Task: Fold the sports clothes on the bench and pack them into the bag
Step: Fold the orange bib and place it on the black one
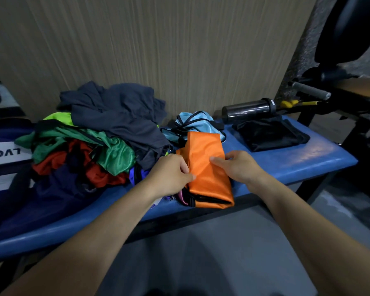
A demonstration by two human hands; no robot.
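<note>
An orange sports garment [207, 167], folded into a long narrow strip, lies on the blue bench [286, 165]. My left hand [169, 176] pinches its left edge near the middle. My right hand [237, 165] rests on its right side, fingers laid across the cloth. A loose pile of clothes [98, 137] in grey, green, red and navy sits to the left. A light blue garment [194, 124] lies behind the orange one. A dark bag with white lettering [4, 154] shows at the far left edge.
A folded black garment [269, 133] lies on the bench's right end, with a dark bottle [248, 107] on its side behind it. Black gym equipment with a grey handle [310, 90] stands at the right. A wood-grain wall rises behind the bench.
</note>
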